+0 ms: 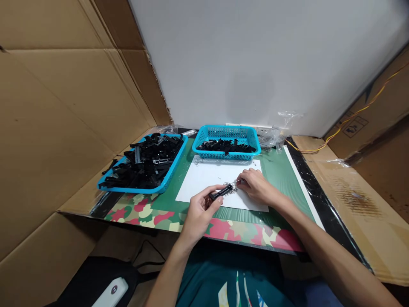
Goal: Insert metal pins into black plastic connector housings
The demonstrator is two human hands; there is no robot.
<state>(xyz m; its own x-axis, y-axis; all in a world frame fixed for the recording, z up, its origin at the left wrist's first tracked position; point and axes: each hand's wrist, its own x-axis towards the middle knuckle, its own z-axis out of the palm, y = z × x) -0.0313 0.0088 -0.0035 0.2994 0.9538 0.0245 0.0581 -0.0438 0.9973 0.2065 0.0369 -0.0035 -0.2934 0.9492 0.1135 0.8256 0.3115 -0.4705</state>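
My left hand grips a long black plastic part between thumb and fingers, tilted with its far end up to the right. Close to that end, my right hand is closed in a pinch on a thin metal piece, perhaps tweezers or a pin; its kind is too small to make out. Beneath both hands lies a white sheet. A small heap of tiny metal pieces rests on the sheet, partly hidden behind the black part and my right fingers.
A blue basket heaped with black plastic parts stands at the left. Another blue basket at the back holds smaller black pieces. Clear plastic bags and a yellow-orange cable lie at the back right. Cardboard walls flank the table.
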